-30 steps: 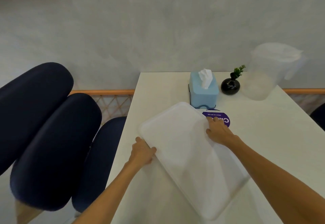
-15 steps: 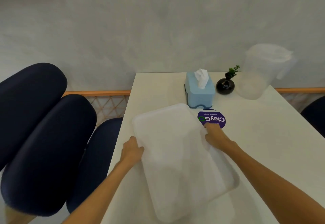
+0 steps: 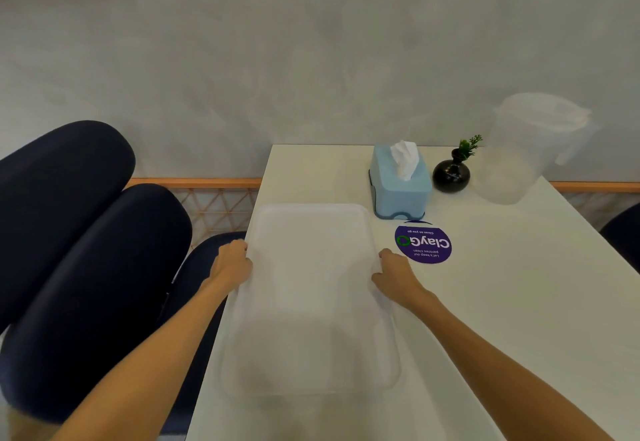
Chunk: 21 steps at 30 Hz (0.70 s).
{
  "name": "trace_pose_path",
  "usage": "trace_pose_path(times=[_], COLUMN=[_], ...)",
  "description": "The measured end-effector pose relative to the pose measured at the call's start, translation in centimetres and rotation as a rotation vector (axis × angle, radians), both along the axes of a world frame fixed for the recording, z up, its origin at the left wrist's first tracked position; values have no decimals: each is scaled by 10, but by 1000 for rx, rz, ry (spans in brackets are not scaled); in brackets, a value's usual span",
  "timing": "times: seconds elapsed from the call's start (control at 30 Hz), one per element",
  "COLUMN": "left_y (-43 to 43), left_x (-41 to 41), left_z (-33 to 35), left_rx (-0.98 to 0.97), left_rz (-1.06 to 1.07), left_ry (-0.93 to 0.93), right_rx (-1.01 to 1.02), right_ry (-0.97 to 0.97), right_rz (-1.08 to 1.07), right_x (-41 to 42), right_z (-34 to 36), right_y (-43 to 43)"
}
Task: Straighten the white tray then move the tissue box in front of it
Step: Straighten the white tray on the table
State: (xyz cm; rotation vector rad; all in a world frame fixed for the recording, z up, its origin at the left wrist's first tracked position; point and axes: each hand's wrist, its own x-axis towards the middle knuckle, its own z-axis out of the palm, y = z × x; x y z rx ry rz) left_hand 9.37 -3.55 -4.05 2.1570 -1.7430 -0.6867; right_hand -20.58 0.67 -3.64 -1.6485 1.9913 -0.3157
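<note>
The white tray (image 3: 311, 302) lies flat on the white table (image 3: 502, 302), near its left edge, with its long sides running away from me and square to the table. My left hand (image 3: 232, 265) grips the tray's left rim. My right hand (image 3: 393, 272) grips the right rim opposite it. A light blue tissue box (image 3: 398, 184) with a white tissue sticking out stands upright beyond the tray's far right corner, close to the wall and apart from the tray.
A round purple sticker (image 3: 423, 243) lies on the table right of the tray. A black vase with a green sprig (image 3: 451, 174) and a translucent pitcher (image 3: 519, 149) stand at the back right. Dark blue chairs (image 3: 86, 250) are left of the table.
Both hands have turned the tray clockwise from a diagonal lie to square with the table. The purple sticker, partly covered before, now shows fully.
</note>
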Motion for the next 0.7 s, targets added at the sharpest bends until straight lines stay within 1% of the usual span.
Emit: trace_pose_path(times=[0.23, 0.57, 0.7], left_y=[-16, -13, -13], left_x=[0, -4, -2], left_z=[-3, -10, -8], left_rx=[-34, -75, -43], left_rz=[-14, -32, -24], left_ry=[-16, -44, -35], right_rx=[-2, 8, 37], right_ry=[-25, -34, -97], right_rz=[-52, -75, -80], right_x=[7, 11, 5], right_z=[-1, 1, 6], right_y=[-2, 4, 4])
